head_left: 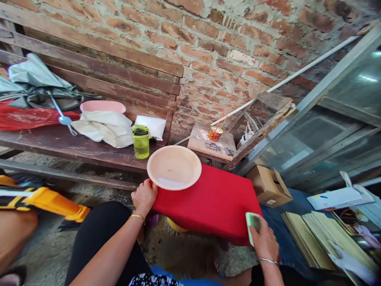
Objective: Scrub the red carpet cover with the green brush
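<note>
My left hand (144, 197) is closed on the left corner of a red cloth (214, 194) that covers a low table, its fingers curled just below the rim of a basin. The pale pink plastic basin (174, 167) rests at the cloth's far left end and looks to hold a little clear water. At the right end of the table, my right hand (266, 237) grips a flat, pale green rectangular piece (250, 228) with a darker green patch. The fingers hide part of it, so I cannot tell its exact kind.
A dark wooden bench (119, 161) at the left bears a yellow-green bottle (141, 143), a white cloth bag (104, 129) and an umbrella (38, 75). Behind the table, a small stand (198, 137) holds a patterned cup (215, 134). A cardboard box (266, 186) sits right.
</note>
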`<move>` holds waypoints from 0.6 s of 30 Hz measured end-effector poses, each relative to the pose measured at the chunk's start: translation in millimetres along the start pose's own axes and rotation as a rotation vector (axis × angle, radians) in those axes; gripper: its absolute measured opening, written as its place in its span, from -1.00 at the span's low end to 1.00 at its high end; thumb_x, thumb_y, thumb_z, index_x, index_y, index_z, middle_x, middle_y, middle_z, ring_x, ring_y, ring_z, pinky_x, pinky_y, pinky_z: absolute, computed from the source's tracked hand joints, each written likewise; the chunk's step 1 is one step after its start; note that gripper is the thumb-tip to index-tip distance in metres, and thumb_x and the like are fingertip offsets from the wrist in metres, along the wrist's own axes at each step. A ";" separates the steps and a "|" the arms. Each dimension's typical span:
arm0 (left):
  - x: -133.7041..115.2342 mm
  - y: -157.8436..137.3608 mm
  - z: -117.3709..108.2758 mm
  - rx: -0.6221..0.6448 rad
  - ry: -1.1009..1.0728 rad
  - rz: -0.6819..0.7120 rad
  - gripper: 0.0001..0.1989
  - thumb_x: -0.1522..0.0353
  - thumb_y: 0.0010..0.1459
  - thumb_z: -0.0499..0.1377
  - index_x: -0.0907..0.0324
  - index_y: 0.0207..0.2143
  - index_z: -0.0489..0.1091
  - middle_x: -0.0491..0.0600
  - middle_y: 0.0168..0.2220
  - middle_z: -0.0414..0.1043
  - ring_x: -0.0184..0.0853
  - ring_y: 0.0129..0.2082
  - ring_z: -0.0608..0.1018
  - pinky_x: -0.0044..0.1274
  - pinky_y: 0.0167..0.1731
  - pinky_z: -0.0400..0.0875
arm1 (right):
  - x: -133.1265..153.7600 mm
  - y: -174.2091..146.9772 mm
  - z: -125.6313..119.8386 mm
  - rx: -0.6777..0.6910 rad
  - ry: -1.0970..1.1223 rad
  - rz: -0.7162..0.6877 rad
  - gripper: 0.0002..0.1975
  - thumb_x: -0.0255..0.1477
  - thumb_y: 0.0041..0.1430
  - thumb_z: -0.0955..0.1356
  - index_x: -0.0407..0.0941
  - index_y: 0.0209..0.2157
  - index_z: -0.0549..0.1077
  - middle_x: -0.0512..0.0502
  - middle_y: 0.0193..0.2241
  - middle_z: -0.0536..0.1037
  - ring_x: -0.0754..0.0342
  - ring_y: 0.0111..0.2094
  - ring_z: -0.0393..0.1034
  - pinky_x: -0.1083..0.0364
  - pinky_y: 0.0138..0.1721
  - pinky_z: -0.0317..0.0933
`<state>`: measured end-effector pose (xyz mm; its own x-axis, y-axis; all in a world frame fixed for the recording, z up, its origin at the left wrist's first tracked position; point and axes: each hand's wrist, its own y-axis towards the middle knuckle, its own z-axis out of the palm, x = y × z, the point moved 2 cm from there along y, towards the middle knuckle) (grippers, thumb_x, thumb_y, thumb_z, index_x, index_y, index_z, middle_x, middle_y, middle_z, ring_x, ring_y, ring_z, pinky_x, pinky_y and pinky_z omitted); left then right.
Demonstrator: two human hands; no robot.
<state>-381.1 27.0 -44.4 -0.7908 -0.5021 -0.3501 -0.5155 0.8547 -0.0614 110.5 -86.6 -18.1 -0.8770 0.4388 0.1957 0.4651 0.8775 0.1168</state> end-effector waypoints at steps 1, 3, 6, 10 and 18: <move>0.5 0.6 0.3 0.003 0.002 -0.004 -0.55 0.18 0.36 -0.11 0.21 0.08 0.38 0.23 -0.04 0.52 0.06 -0.03 0.56 -0.24 -0.11 0.32 | 24.0 -7.2 1.7 0.003 0.087 -0.113 -0.44 -0.17 0.20 0.22 -0.09 0.18 0.35 -0.29 -0.05 0.56 -0.22 -0.03 0.49 -0.13 -0.06 0.36; 1.0 1.7 0.6 0.016 0.000 -0.012 -0.53 0.17 0.36 -0.12 0.20 0.11 0.37 0.24 -0.01 0.51 0.06 -0.01 0.55 -0.22 -0.08 0.32 | 77.1 -24.8 9.1 0.038 0.223 -0.324 -0.51 -0.27 0.23 0.24 -0.04 0.17 0.37 -0.20 0.04 0.53 -0.12 0.06 0.43 -0.05 0.04 0.31; 1.4 3.7 0.8 0.041 -0.004 -0.021 -0.49 0.15 0.36 -0.14 0.21 0.12 0.37 0.26 0.04 0.50 0.08 0.02 0.54 -0.19 -0.06 0.32 | 140.7 -49.1 25.7 0.121 0.276 -0.501 -0.51 -0.40 0.21 0.28 0.05 0.19 0.39 -0.12 0.10 0.50 -0.07 0.09 0.39 -0.03 0.12 0.25; 3.2 7.5 2.7 0.054 0.005 -0.034 -0.49 0.14 0.34 -0.14 0.20 0.11 0.38 0.26 0.05 0.49 0.08 0.03 0.54 -0.17 -0.05 0.33 | 152.0 -50.1 38.2 0.175 0.255 -0.557 -0.45 -0.47 0.18 0.31 0.09 0.21 0.38 -0.10 0.13 0.46 -0.06 0.11 0.36 -0.04 0.17 0.20; 8.5 13.3 9.1 0.064 0.040 -0.017 -0.51 0.14 0.35 -0.16 0.19 0.06 0.38 0.25 0.06 0.49 0.07 0.04 0.54 -0.17 -0.05 0.35 | -17.7 33.4 0.9 0.018 0.147 -0.081 -0.53 -0.37 0.13 0.30 -0.08 0.10 0.45 -0.23 -0.08 0.55 -0.16 -0.03 0.44 -0.13 0.08 0.27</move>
<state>-391.6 35.3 -56.7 -0.7955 -0.5202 -0.3108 -0.5076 0.8522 -0.1269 141.4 -64.9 -18.5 -0.8837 0.3346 0.3272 0.3902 0.9128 0.1206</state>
